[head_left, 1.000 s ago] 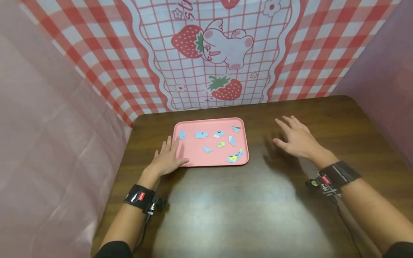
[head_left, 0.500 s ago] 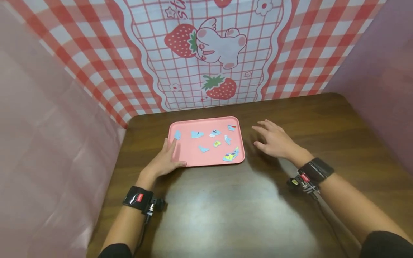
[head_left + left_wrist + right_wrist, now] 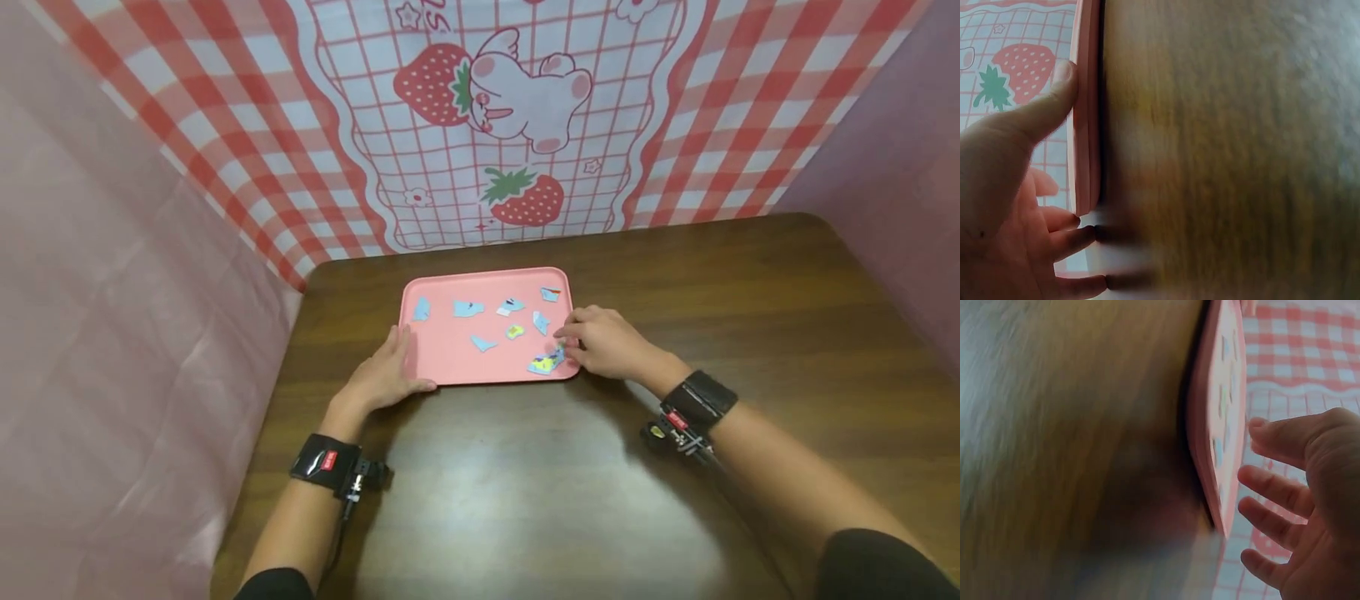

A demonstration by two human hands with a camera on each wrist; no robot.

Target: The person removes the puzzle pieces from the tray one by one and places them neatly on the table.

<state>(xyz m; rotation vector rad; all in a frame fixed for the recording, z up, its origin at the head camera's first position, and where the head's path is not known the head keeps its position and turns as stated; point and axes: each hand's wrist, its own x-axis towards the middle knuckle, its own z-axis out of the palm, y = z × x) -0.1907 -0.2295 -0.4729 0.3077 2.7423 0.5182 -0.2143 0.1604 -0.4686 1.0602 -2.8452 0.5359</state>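
Observation:
On the wooden table lies a pink tray (image 3: 450, 358) with several small, flat, irregular light-blue pieces, such as the printed piece (image 3: 468, 309) near its far side. A larger yellow-and-blue patterned piece (image 3: 543, 362) sits in the near right corner. My left hand (image 3: 381, 372) rests round the tray's near left corner, the thumb on the near rim and the fingers along the left side. Over the right rim reaches my right hand (image 3: 609, 343), its fingertips close to the patterned piece. In the right wrist view those fingers are loosely bent, apart, and hold nothing visible.
Behind the wooden table (image 3: 480, 483) hangs a red-and-white checked cloth (image 3: 517, 108) with strawberries. Pink cloth (image 3: 135, 333) covers the left side, and a purplish surface (image 3: 885, 167) stands at right. Each wrist wears a black strap (image 3: 326, 460) with a small camera.
My right hand has moved left from beside the tray to over its right rim. My left hand has stayed at the tray's near left corner, its fingers shifting slightly nearer along the left rim.

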